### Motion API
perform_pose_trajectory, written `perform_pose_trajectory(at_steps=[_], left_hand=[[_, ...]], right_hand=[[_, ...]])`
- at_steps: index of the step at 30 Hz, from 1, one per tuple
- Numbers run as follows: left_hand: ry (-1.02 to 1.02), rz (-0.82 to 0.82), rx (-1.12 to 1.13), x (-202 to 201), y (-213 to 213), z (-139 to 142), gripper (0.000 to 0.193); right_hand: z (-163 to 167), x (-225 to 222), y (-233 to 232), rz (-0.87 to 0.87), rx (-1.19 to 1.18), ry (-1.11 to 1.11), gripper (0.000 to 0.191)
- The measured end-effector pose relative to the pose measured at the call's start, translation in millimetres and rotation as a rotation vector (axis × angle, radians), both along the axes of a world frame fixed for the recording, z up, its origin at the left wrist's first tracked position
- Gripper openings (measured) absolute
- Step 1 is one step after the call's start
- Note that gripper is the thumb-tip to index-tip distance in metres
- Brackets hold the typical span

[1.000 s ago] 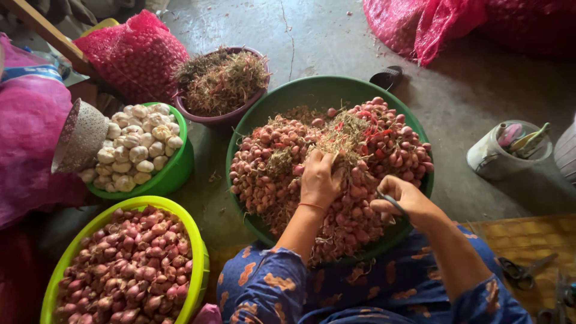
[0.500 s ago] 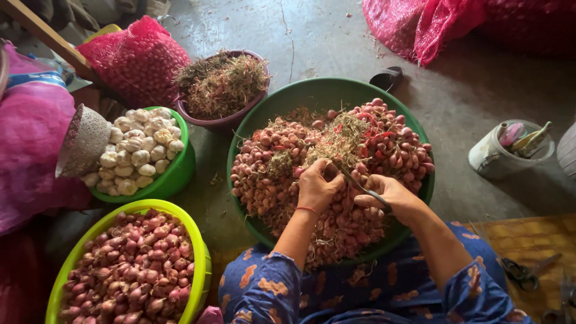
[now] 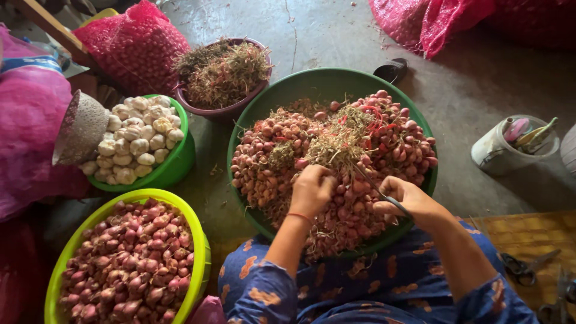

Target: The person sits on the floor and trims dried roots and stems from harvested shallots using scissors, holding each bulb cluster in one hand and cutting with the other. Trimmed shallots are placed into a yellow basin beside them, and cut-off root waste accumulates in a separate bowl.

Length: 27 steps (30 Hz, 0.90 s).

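1. Head view, looking down: a person in a blue garment with orange flecks sits on the floor before a big dark green basin (image 3: 420,114) heaped with small red shallots (image 3: 270,156) that have dry roots and stalks on them.
2. Left hand (image 3: 312,189) is closed around a shallot at the middle of the heap, just under a tuft of dry stalks (image 3: 336,144); a red thread circles the wrist.
3. Right hand (image 3: 408,201) is closed on the handles of a pair of scissors (image 3: 369,183), the blades pointing up and left toward the left hand's bulb and lying close to it.
4. Step in hand, as I judge it: trimming a shallot over the basin. The cut looks about to be made; it calls for the blades to close on the stalk or root clear of the left fingers.
5. Compared with half a second ago, the two hands have come closer together, and the scissors now reach nearer the left hand; the basins have not moved.
6. Around them: a lime green basin (image 3: 204,252) of trimmed shallots at lower left, a smaller green bowl (image 3: 177,159) of white garlic, and a maroon bowl (image 3: 222,111) of dry trimmings behind.
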State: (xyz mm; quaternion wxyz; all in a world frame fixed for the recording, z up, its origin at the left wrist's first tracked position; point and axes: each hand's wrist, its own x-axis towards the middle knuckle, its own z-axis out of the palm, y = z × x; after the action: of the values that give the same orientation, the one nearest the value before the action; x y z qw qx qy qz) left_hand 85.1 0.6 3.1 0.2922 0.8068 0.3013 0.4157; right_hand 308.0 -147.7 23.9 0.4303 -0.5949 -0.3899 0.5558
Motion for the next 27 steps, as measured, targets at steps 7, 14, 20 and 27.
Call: perform_pose_trajectory(at_steps=[7,14,20,27], left_hand=[[0.175,-0.019,0.009,0.6,-1.2,3.3,0.026],[0.018,-0.047,-0.236,-5.6,-5.2,-21.8,0.012],[-0.454,-0.25,-0.85,-13.5,4.6,-34.2,0.005],[-0.722,-0.278,-1.279,-12.1,-14.3,-34.8,0.008]], right_hand=[[5.1,1.3,-12.6,0.109,-0.107,-0.135,0.047],[6.9,-11.5,8.2,0.151,-0.118,-0.274,0.05],[4.8,-15.4,6.1,0.147,-0.115,-0.091,0.058],[13.1,-26.2,-0.7,0.134,-0.081,-0.24,0.056]])
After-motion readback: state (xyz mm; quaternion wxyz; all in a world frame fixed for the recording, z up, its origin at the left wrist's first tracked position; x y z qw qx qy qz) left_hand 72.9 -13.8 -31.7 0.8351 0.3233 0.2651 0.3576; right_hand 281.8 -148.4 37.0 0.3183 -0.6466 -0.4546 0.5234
